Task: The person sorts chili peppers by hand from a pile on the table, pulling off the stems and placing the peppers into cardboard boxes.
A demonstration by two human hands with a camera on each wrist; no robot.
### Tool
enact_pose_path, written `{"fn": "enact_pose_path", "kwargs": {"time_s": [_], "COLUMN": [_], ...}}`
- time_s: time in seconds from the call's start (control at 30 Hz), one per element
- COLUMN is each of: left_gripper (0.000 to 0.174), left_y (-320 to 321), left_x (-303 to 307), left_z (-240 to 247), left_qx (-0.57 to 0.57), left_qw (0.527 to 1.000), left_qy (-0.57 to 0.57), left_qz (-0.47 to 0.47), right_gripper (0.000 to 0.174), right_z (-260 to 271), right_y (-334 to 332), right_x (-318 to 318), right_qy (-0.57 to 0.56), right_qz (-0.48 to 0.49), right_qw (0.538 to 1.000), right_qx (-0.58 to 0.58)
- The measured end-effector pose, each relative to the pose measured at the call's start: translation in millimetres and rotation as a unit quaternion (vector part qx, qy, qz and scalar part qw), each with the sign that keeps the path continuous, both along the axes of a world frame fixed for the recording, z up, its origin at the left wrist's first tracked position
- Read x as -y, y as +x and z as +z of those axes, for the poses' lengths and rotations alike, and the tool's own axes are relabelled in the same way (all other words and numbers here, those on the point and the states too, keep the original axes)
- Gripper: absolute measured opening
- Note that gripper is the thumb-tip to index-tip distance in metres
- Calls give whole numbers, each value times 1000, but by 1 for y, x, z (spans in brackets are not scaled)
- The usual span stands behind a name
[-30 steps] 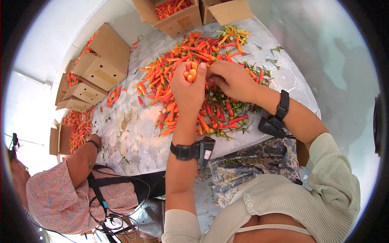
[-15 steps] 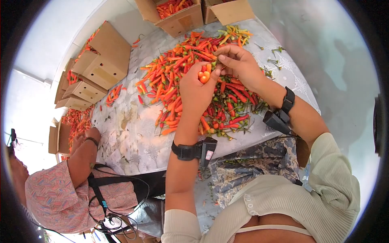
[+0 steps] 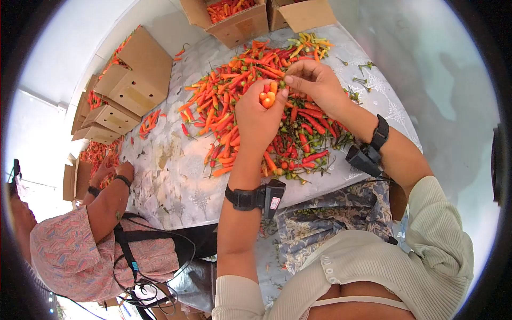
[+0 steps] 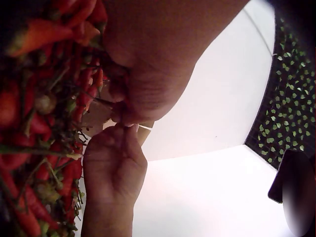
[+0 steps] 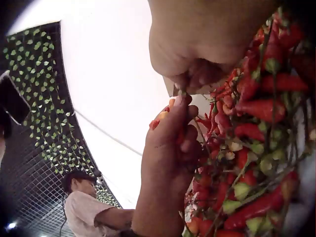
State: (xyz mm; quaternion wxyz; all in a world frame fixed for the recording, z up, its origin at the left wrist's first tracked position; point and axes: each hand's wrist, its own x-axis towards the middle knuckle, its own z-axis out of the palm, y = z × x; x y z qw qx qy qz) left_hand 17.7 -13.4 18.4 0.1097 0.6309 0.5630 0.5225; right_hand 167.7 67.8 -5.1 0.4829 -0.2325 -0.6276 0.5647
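Observation:
My left hand [image 3: 257,121] grips several orange-red chili peppers [image 3: 268,100], their rounded ends poking out between thumb and fingers. Right against its thumb tip, my right hand [image 3: 321,89] pinches a green chili stem with thumb and forefinger; the fingertips of both hands meet there. In the right wrist view the small green stem [image 5: 183,92] shows between the two hands, while the left wrist view largely hides it. Beneath both hands spreads a heap of red and orange chili peppers [image 3: 226,88], many with green stems.
Yellow chilies [image 3: 311,44] lie at the heap's far edge, with loose green stems [image 3: 362,81] to the right. Cardboard boxes [image 3: 140,69] of chilies line the table's left side; another box [image 3: 237,29] stands behind. Another person [image 3: 101,234] works at the left, hands in chilies.
Both hands have shifted slightly right. The right hand has risen from the heap to the left hand's fingertips. At the left, the other person's second hand has come into view.

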Motion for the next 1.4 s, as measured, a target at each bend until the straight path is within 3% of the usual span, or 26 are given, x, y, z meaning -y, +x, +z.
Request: {"fn": "enact_pose_path", "kwargs": {"time_s": [0.07, 0.13, 0.23, 0.33, 0.43, 0.47, 0.57, 0.77, 0.87, 0.97, 1.07, 1.17, 1.27, 1.4], "left_gripper": [26, 24, 26, 28, 29, 29, 28, 28, 27, 27, 26, 25, 26, 28], "left_y": [1, 1, -3, -5, -6, -5, -4, -2, -2, -3, -4, -2, -1, -1], "left_x": [1, 0, -6, -7, -8, -7, -4, -4, -4, -4, -4, -3, 0, 0], "left_z": [1, 4, -6, -5, -3, -3, 0, -1, 0, -1, 0, 0, 2, 1], "left_qx": [19, 48, 95, 62, 45, 43, 43, 45, 55, 51, 39, 10, -3, -7], "left_qw": [1000, 999, 995, 996, 994, 994, 995, 996, 996, 996, 997, 999, 999, 999], "left_qy": [3, 5, 25, 48, 85, 82, 68, 60, 53, 48, 31, 7, -34, -37], "left_qz": [7, 4, 2, 32, 59, 58, 54, 50, 49, 53, 52, 38, 11, -22], "right_gripper": [22, 24, 26, 30, 35, 36, 24, 13, 12, 12, 10, 8, 9, 12], "right_z": [-1, -2, 3, 8, 3, 4, 7, -3, 0, -3, 1, -7, 1, -4], "right_y": [-1, -2, 2, 2, -3, -4, -2, -4, -5, -7, -8, -9, -8, -8], "right_x": [1, -1, -1, 11, 21, 25, 26, 20, 24, 19, 21, 11, 14, 7], "right_qy": [79, 173, 271, 230, 452, 454, 371, 396, 329, 340, 243, 206, 99, 21], "right_qz": [-127, -277, -275, -52, 17, -1, 60, 49, 16, -55, -106, -103, -51, -56], "right_qw": [988, 938, 913, 954, 853, 850, 878, 877, 911, 917, 944, 963, 992, 998], "right_qx": [47, 115, 132, 186, 261, 267, 296, 267, 248, 200, 195, 138, 51, -7]}}
